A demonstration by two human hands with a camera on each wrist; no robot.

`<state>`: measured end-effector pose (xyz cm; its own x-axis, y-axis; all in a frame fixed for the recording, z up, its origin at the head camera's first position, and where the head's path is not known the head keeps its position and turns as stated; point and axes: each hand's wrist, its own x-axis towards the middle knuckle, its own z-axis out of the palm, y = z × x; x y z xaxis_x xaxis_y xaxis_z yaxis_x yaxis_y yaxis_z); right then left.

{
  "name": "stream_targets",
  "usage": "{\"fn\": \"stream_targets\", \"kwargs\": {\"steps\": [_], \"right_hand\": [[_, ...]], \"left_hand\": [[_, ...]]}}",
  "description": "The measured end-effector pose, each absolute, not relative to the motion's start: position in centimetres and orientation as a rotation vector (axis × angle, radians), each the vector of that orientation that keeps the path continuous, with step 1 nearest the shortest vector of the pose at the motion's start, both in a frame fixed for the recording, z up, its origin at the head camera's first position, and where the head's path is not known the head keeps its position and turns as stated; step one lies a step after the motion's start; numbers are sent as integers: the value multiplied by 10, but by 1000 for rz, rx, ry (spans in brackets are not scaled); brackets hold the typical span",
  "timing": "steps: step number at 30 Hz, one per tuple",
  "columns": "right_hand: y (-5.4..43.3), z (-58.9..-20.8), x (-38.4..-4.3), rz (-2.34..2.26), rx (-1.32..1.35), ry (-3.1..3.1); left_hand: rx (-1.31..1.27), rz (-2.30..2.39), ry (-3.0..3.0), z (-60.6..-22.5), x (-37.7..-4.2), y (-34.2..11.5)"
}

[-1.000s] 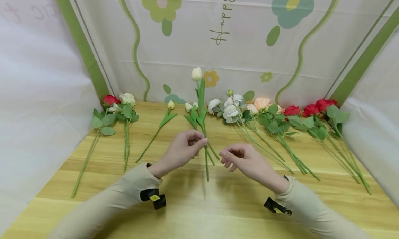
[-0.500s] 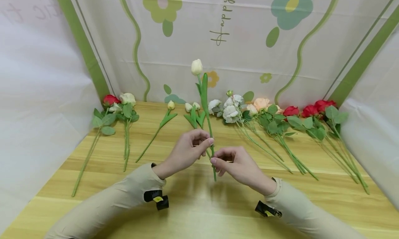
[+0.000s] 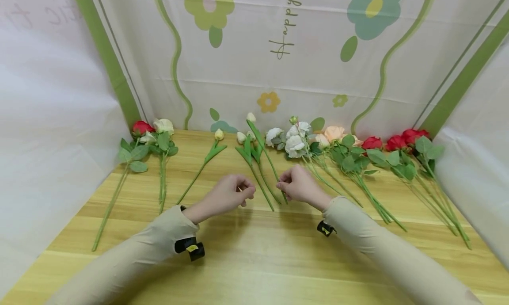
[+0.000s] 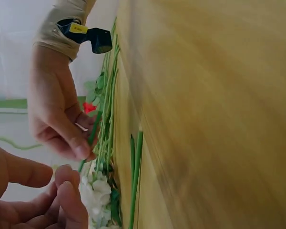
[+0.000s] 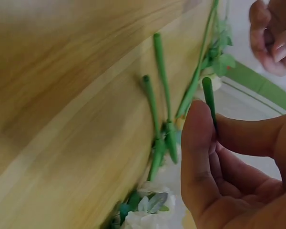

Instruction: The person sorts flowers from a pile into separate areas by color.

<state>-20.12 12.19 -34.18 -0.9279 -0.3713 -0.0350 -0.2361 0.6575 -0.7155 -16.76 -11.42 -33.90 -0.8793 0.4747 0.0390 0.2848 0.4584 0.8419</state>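
Note:
My right hand (image 3: 301,185) pinches a white tulip (image 3: 271,162) by the lower stem between thumb and fingers. The tulip leans up and to the left, its bloom toward the back cloth. In the right wrist view the stem end (image 5: 208,88) sticks out between thumb and forefinger. My left hand (image 3: 226,193) hovers to the left with fingers loosely bent and holds nothing. Between the hands lie two white tulips, one with its stem (image 3: 260,181) toward me. A pale yellow tulip (image 3: 218,135) lies farther left.
White flowers (image 3: 295,146), peach roses (image 3: 334,132) and red roses (image 3: 397,141) lie along the back right of the wooden table (image 3: 254,261). A red rose (image 3: 142,127) and white roses (image 3: 163,126) lie at the left. A printed cloth (image 3: 238,53) hangs behind.
The left hand has let go of the tulip and drawn back left. The right hand has come to the stem, gripped it, and moved it away and down toward the tulips on the table.

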Motion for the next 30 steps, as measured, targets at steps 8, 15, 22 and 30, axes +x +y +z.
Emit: {"fn": "stream_targets", "kwargs": {"steps": [8,15,22,30], "right_hand": [[119,-353,-217,-950,-490,2699],[117,-356,-217,-977,-461,2645],[120,-355,-211,-966,-515,2659],[135,-339,-192,-1150,-497,2609]], "left_hand": [[629,1197,2520,-336,-175,-131],[609,920,2698,-332,-188,-149],[433,716,2861,-325,-214,-191],[31,360,3042,-311,-227,-245]]}}
